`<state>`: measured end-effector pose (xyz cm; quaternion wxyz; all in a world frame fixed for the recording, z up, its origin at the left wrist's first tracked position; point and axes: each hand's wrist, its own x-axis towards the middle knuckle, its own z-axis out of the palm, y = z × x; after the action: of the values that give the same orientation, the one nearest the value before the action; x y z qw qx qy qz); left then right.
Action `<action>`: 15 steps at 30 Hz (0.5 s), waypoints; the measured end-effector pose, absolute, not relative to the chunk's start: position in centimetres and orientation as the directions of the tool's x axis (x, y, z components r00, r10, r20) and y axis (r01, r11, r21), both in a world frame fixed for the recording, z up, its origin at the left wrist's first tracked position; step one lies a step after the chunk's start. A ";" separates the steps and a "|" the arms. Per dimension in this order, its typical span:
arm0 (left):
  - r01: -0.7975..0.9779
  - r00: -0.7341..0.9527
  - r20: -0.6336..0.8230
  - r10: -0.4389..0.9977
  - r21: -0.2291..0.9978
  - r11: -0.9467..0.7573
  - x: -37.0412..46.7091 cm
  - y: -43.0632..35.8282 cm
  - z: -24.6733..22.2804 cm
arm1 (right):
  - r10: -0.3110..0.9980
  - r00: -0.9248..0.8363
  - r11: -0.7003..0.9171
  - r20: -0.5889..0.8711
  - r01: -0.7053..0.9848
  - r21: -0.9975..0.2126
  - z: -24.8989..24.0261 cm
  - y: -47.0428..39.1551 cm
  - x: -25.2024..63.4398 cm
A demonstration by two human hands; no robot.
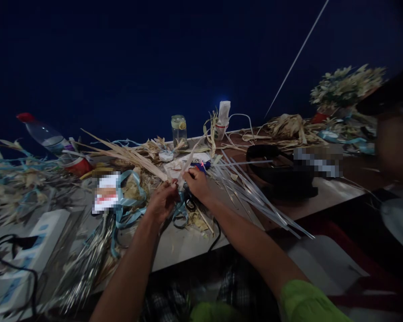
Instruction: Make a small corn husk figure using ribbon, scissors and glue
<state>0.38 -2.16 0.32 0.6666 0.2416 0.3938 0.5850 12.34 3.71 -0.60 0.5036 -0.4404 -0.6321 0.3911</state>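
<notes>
Over the middle of the littered table, both my hands meet on a pale, thin piece of dried husk [189, 162]. My left hand [163, 200] is closed, its fingertips pinching near the lower end of the husk. Thumb and fingers of my right hand [197, 182] are pressed together at the husk's right side. Just beyond the right hand lies a blue tool with a small red light [203, 166], partly hidden. Long husk strips [134, 154] fan out to the left of the hands. Clear thin sticks [255, 197] spread to the right.
Light-blue ribbon [130, 217], metallic wires [90, 264] and a white power strip [36, 250] lie left. Behind stand a lidded jar [179, 129] and a white cup [220, 129]. A tilted bottle [47, 136] is far left. Right are a black strapped object [278, 174] and another person's arm [391, 147].
</notes>
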 end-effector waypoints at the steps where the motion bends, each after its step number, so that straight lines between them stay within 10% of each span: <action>1: -0.573 -0.016 -0.252 0.968 0.796 0.198 0.4 -2.1 0.2 | 0.950 -0.109 0.306 0.292 0.159 -0.939 -0.6 3.7 12.3; 15: -0.349 -0.081 -0.290 0.953 0.904 0.246 0.9 -2.1 -0.3 | 0.980 -0.128 0.154 0.150 0.024 -0.988 -1.1 4.0 12.1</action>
<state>0.90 -2.13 -0.32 0.6080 0.3002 0.5033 0.5356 12.12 4.00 -1.15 0.4958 -0.4363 -0.5754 0.4824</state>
